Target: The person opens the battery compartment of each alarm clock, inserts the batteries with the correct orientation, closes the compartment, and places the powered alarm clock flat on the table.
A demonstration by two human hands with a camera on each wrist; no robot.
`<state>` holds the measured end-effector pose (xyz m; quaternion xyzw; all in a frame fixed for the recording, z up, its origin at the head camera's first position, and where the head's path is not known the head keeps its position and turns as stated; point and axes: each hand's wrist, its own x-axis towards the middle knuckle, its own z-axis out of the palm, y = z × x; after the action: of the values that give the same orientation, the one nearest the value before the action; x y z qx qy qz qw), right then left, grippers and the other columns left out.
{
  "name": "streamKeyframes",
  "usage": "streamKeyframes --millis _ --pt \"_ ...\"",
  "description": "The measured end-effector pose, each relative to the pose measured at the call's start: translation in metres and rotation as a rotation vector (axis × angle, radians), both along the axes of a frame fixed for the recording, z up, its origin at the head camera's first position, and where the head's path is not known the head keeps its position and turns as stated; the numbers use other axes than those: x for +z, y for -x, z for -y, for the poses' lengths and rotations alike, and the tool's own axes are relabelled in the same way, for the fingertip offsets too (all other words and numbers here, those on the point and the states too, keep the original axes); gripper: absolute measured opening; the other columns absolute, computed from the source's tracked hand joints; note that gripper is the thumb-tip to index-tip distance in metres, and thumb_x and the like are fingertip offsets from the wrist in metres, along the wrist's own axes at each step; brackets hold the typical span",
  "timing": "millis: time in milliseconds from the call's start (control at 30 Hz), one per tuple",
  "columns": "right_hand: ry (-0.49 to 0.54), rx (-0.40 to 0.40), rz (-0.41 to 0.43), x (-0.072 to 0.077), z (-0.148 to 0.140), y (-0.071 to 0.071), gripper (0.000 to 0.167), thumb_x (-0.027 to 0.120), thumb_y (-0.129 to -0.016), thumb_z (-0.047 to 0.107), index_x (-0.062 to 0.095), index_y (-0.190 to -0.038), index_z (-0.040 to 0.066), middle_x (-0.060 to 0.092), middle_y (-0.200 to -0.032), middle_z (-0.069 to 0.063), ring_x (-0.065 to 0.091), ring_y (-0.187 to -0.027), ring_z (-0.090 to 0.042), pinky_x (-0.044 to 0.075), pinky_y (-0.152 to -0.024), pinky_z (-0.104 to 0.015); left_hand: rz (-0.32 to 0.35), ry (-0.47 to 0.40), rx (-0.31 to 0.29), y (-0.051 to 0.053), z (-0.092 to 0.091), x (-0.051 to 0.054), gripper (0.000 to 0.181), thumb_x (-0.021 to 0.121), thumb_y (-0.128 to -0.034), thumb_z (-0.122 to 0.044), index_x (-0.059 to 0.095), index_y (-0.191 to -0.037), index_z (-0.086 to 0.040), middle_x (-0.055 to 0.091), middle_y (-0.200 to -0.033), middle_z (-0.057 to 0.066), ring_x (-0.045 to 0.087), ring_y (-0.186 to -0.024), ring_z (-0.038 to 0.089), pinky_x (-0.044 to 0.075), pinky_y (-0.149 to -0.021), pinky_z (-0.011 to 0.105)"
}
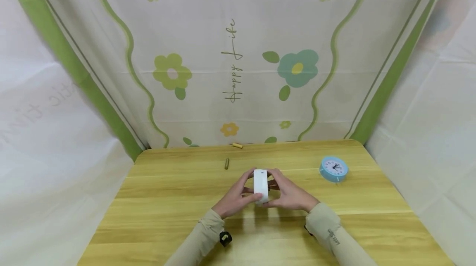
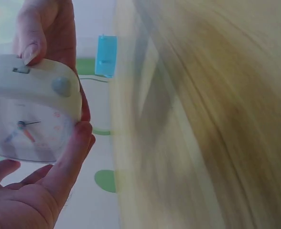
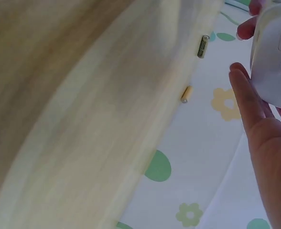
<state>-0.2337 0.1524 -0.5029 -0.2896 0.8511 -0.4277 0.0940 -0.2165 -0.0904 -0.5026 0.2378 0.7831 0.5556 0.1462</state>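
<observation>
A: Hand state?
B: From my station I see the left hand [image 1: 238, 198] and right hand [image 1: 293, 193] both clamped on the white clock [image 1: 261, 185], which sits between them, above the tabletop [image 1: 148, 216]. Dial toward the left hand, back toward the right.
A: Main risk?
B: A drop, I judge. Smooth, rounded casing, mostly fingertip contact; one hand relaxing early could let it twist out.
A: Anything else?
B: Dark battery [image 1: 227, 163] and yellow battery [image 1: 237, 145] lie beyond the left hand; a nudge could roll either. Blue clock [image 1: 334, 169], well right of the right hand: I rate collision unlikely.
</observation>
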Motion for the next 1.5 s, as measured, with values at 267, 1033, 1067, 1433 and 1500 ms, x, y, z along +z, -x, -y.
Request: streamKeyframes --millis 267,1033,1067,1433,1500 --pt "-0.061 0.009 -0.066 0.005 -0.003 0.001 0.095 0.092 -0.079 0.031 0.039 -0.155 0.014 0.048 -0.131 -0.003 0.059 -0.113 -0.021 0.062 -0.094 -0.040 -0.025 -0.021 0.034 -0.003 0.000 0.005 0.084 0.070 -0.1003 -0.036 0.019 -0.166 -0.028 0.042 -0.156 0.018 0.068 -0.111 0.025 0.062 -0.088 0.029" --pt "0.044 0.054 -0.091 0.001 -0.008 0.011 0.108 0.094 -0.077 0.030 0.030 -0.162 0.014 0.049 -0.148 -0.005 0.054 -0.133 -0.028 0.053 -0.110 -0.049 0.158 -0.231 -0.019 0.003 0.010 0.006 0.074 0.061 -0.1058 -0.018 0.019 -0.165 -0.029 0.039 -0.149 0.025 0.066 -0.120 0.034 0.056 -0.101 0.061" --pt "0.058 0.058 -0.074 0.001 -0.008 0.012 0.107 0.094 -0.077 0.031 0.031 -0.162 0.015 0.048 -0.149 -0.006 0.054 -0.133 -0.028 0.053 -0.110 -0.049 0.168 -0.236 -0.021 0.003 0.010 0.005 0.074 0.060 -0.1057 -0.018 0.018 -0.166 -0.029 0.038 -0.149 0.025 0.067 -0.118 0.033 0.055 -0.101 0.064" --pt "0.042 0.042 -0.129 0.006 -0.010 0.010 0.104 0.093 -0.076 0.043 0.037 -0.160 0.018 0.051 -0.144 0.003 0.055 -0.128 -0.019 0.056 -0.105 -0.038 0.117 -0.232 -0.036 0.002 0.006 -0.002 0.115 0.085 -0.0866 -0.009 0.006 -0.168 -0.030 0.022 -0.169 0.014 0.058 -0.133 0.036 0.060 -0.100 0.034" --pt "0.035 0.043 -0.156 0.007 -0.011 0.009 0.103 0.093 -0.076 0.043 0.038 -0.160 0.018 0.052 -0.143 0.003 0.055 -0.125 -0.017 0.056 -0.103 -0.040 0.052 -0.216 -0.016 0.002 0.003 -0.003 0.117 0.087 -0.0842 -0.008 0.008 -0.168 -0.026 0.024 -0.167 0.012 0.057 -0.134 0.037 0.059 -0.100 0.032"
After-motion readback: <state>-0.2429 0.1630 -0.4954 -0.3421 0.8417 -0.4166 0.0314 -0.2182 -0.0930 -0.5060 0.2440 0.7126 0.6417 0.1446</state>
